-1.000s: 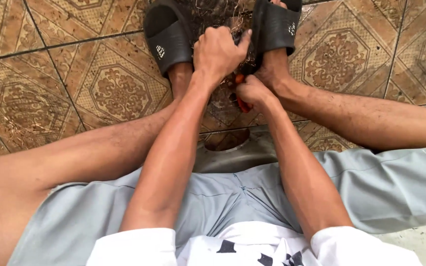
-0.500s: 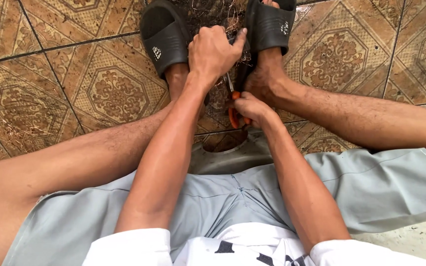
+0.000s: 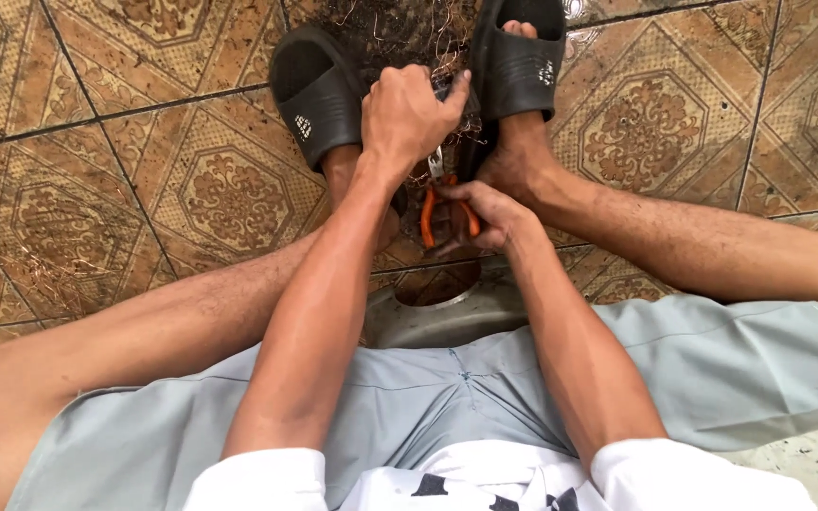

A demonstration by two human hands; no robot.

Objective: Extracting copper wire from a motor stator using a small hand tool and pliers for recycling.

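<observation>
Head view: left hand (image 3: 407,112) fisted on the tangled wire bundle (image 3: 400,33) between the sandals (image 3: 319,95) — right hand (image 3: 480,213), just below, closed around orange-handled pliers (image 3: 439,194); best keep wire taut, cut close

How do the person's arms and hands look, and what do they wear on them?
Both arms are bare from the short white sleeves down. The left hand and right hand wear no gloves, and no watch, ring or bracelet shows.
</observation>
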